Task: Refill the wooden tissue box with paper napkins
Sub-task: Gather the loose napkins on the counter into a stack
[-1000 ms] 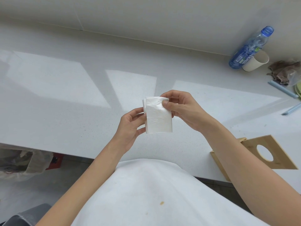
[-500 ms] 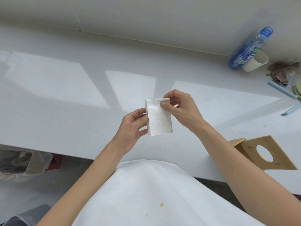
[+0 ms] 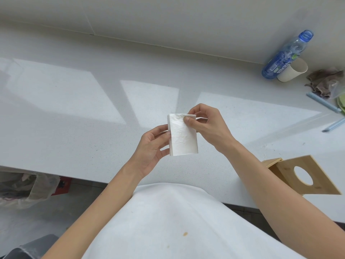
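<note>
**Both hands on napkin stack, above worktop**

Two hands hold one small stack of white paper napkins [image 3: 183,136] in the air over the white worktop [image 3: 74,118], in front of the person's torso.

- Left hand [image 3: 152,148]: palm toward the camera, grip closed on the stack's left edge, fingertips touching the side.
- Right hand [image 3: 207,126]: grip pinches the top right corner of the stack, thumb on the front face, fingers curled behind.
- Stack is upright, slightly tilted, top sheet creased. Not touching the worktop.
- Wooden tissue box [image 3: 306,176]: on the worktop at the right, near its front edge, well apart from the stack. Panel with the round hole faces up toward the camera. Right forearm partly covers its left end; can't tell whether anything is inside.

Other items, far right rear of the worktop:
- blue-capped plastic bottle [image 3: 285,55] lying tilted, touching a paper cup [image 3: 293,71] on its side
- crumpled brown cloth [image 3: 324,81] just beside the cup
- light blue stick-like item [image 3: 323,101] in front of the cloth

Below the worktop edge, at left: clear plastic bag [image 3: 26,187] on the floor.
</note>
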